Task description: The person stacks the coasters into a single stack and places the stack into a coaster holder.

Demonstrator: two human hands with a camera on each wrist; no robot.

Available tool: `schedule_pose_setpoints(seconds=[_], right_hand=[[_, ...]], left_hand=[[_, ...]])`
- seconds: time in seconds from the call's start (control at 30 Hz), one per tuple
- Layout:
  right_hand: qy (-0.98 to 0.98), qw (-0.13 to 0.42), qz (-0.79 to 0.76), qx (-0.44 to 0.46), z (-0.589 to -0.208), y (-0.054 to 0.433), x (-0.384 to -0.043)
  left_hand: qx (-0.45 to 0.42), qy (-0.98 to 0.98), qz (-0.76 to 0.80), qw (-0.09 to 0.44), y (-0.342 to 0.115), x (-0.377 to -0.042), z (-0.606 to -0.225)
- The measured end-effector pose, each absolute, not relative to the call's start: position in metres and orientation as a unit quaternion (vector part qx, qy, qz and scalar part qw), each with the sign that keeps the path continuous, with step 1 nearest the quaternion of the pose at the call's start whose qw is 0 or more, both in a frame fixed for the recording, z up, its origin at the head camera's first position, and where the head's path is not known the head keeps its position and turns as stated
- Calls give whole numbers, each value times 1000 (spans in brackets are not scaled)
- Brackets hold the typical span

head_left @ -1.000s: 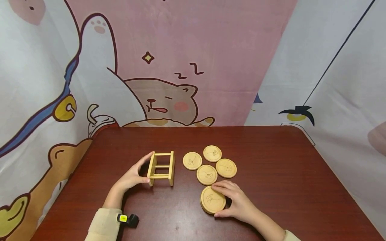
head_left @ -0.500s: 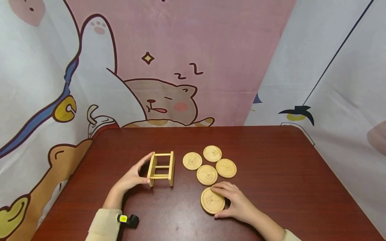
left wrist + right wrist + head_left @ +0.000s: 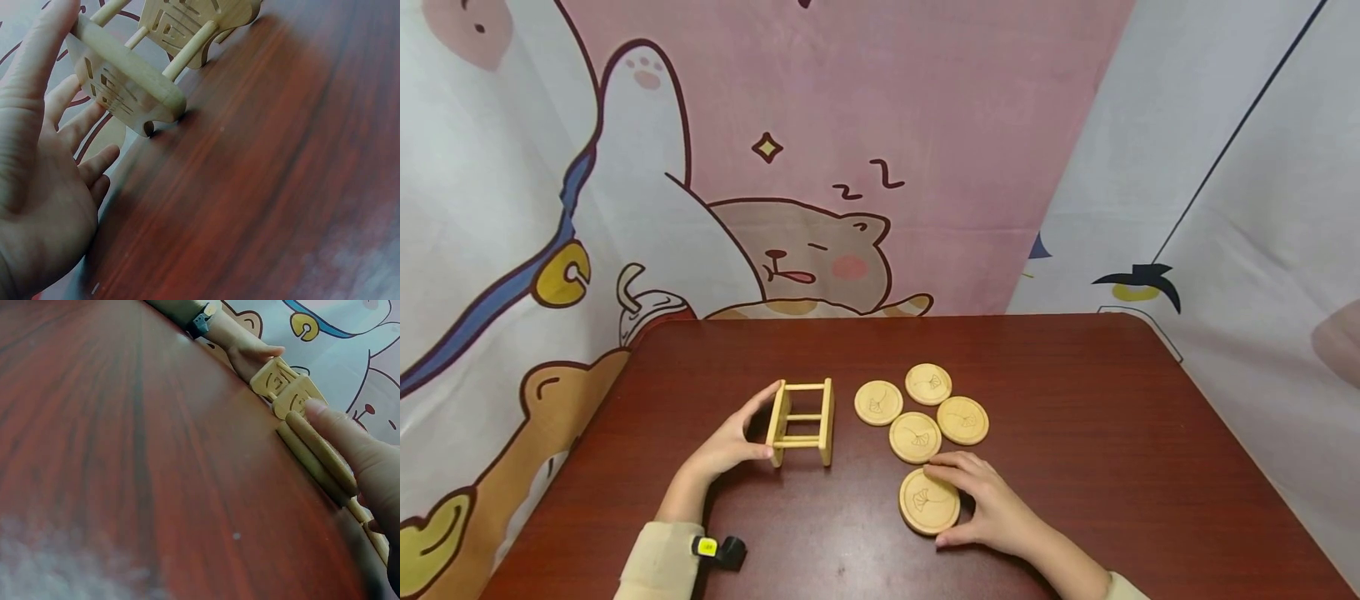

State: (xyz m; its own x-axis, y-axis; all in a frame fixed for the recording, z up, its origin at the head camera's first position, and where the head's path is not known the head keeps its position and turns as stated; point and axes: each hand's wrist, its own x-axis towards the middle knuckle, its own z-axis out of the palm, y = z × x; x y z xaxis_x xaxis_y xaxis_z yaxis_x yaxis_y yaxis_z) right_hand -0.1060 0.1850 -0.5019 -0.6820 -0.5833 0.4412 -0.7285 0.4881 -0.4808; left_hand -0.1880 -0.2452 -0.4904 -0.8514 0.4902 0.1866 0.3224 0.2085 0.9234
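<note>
STEP: seemingly handling the upper coaster [image 3: 324, 454], which is lying on a lower coaster [image 3: 309, 464] right of and nearer than the rack [image 3: 827, 421] | GRIP: right hand [image 3: 992, 504] pinching upper rim, left hand [image 3: 722, 446] gripping rack's side | NEXT: any lift probably calling for avoiding four single coasters [image 3: 915, 437] lying right of the rack | CONTAINER: rack holding no coaster

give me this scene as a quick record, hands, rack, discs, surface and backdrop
left hand: holds the wooden rack by its left panel
right hand: thumb and fingers around the edge of two stacked discs
loose discs: four, lying flat beyond the stacked discs
disc tops: leaf-like line drawings
wooden rack: upright, no discs inside
surface: red-brown table
backdrop: cartoon-printed cloth
</note>
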Motion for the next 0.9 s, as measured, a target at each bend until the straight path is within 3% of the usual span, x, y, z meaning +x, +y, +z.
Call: schedule_pose_setpoints(seconds=[0.9], right_hand=[[-870,154,369,288,-501,228,-155]], left_hand=[[264,770,576,76,-246,-188,-492]])
